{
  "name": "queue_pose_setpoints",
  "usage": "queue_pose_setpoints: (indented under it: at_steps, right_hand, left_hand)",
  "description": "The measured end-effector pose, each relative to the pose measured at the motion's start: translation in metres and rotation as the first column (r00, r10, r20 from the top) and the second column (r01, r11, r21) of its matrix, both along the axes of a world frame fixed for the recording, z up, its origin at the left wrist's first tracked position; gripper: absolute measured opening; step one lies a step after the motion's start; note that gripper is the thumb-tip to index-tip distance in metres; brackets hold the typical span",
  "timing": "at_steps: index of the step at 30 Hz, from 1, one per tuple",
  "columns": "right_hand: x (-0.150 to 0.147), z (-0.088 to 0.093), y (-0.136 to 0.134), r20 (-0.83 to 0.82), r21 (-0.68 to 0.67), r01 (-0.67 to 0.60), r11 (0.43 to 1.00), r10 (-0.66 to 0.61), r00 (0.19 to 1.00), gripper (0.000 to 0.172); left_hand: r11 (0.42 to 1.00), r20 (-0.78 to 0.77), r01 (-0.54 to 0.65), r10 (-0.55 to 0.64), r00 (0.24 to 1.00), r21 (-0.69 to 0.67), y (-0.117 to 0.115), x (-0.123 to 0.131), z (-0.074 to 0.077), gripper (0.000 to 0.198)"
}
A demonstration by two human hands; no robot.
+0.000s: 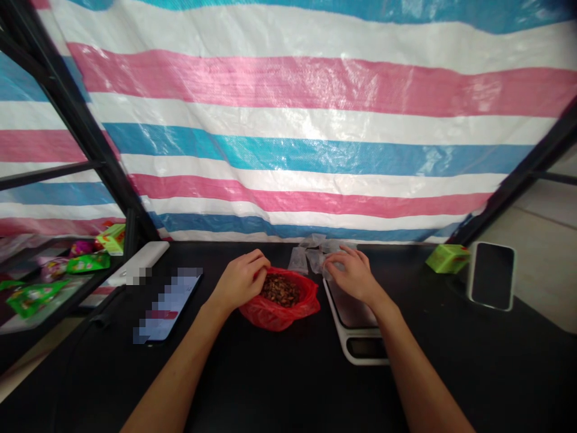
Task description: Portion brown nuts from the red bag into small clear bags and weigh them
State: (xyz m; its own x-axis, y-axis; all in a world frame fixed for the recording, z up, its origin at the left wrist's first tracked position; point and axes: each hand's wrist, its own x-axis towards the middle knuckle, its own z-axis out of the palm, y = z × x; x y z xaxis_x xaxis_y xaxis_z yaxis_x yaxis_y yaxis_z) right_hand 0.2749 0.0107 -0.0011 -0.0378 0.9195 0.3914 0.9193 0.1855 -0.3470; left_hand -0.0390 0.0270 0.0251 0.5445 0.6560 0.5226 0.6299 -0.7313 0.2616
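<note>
On the black surface (pixel 270 385), a scale (pixel 351 314) is partly covered by the right hand (pixel 350 273), whose fingers are bent at clear bags (pixel 298 260). By the curled left hand (pixel 242 278), the red bag (pixel 277 316) left of the scale is touched; gripping by either cannot be confirmed. The red bag's mouth is turned upward, widest sideways.

Two slim, bare forearms (pixel 180 362)
</note>
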Motion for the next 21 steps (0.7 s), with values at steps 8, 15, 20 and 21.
queue_pose_setpoints:
  at_steps: [8,15,20,21]
  right_hand:
    - [0.01,-0.011,0.005,-0.053,-0.046,0.046,0.998,-0.048,0.997,0.025]
    - [0.011,0.001,0.008,-0.221,0.011,0.03,0.999,-0.027,0.975,0.031]
    - [0.004,0.016,0.005,-0.483,0.129,-0.014,0.992,0.075,0.873,0.035]
    - [-0.001,0.02,0.003,-0.53,0.14,-0.048,0.989,0.115,0.84,0.035]
  left_hand:
    - [1.0,-0.009,-0.003,0.003,1.0,-0.014,0.001,0.0,-0.001,0.023]
    - [0.999,0.043,0.004,-0.003,0.999,-0.042,-0.001,0.002,0.0,0.024]
    - [0.997,0.158,0.044,-0.034,0.987,-0.059,-0.007,0.007,0.004,0.023]
    - [0.997,0.179,0.049,-0.039,0.983,-0.057,-0.009,0.009,0.004,0.022]
